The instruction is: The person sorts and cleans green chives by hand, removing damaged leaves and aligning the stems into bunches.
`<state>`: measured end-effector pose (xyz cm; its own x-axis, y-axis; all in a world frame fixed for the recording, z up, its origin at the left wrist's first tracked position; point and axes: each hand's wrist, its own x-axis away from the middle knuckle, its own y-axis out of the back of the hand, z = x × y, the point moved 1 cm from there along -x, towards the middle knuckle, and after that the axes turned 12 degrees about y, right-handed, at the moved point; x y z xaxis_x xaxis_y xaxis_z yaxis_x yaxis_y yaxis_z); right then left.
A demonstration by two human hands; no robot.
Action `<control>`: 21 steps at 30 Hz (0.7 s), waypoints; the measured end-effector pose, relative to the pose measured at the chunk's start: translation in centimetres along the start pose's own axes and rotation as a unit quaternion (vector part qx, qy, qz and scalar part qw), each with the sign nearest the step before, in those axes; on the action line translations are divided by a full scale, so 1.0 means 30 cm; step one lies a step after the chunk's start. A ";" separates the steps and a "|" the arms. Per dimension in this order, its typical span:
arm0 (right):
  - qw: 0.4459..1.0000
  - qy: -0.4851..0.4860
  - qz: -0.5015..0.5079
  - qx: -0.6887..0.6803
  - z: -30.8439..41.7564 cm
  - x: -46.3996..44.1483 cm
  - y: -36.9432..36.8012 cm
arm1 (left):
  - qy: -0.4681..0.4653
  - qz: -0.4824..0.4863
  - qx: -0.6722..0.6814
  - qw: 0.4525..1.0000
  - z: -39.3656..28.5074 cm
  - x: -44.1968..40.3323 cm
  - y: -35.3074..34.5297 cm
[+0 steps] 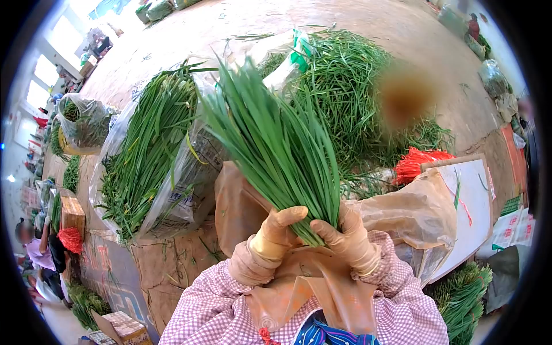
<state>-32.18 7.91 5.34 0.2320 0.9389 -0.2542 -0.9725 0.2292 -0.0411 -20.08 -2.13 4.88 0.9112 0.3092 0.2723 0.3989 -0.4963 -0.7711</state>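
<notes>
A thick bunch of garlic chives fans up and away from me, its long flat leaves spread at the top and the cut ends gathered low. My left hand, in a tan rubber glove, is closed around the lower left side of the bunch. On the other side my right hand, gloved the same way, grips the base with its thumb across the front. Both hands are close together over a brownish plastic apron. The fingers behind the stems are hidden.
Beyond the bunch lie long chives in clear plastic and a loose green heap. Red ties sit right, beside a white board. More bundles lie lower right. Another person is at far left, near a cardboard box.
</notes>
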 end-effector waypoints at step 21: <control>0.957 -0.122 -0.196 -0.174 -0.106 0.029 -0.071 | -0.073 -0.191 0.027 0.978 0.002 0.043 0.007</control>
<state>-29.96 7.42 2.12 0.5372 0.8399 0.0779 -0.7476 0.5169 -0.4171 -18.82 -1.80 5.04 0.6699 0.5784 0.4654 0.6983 -0.2782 -0.6595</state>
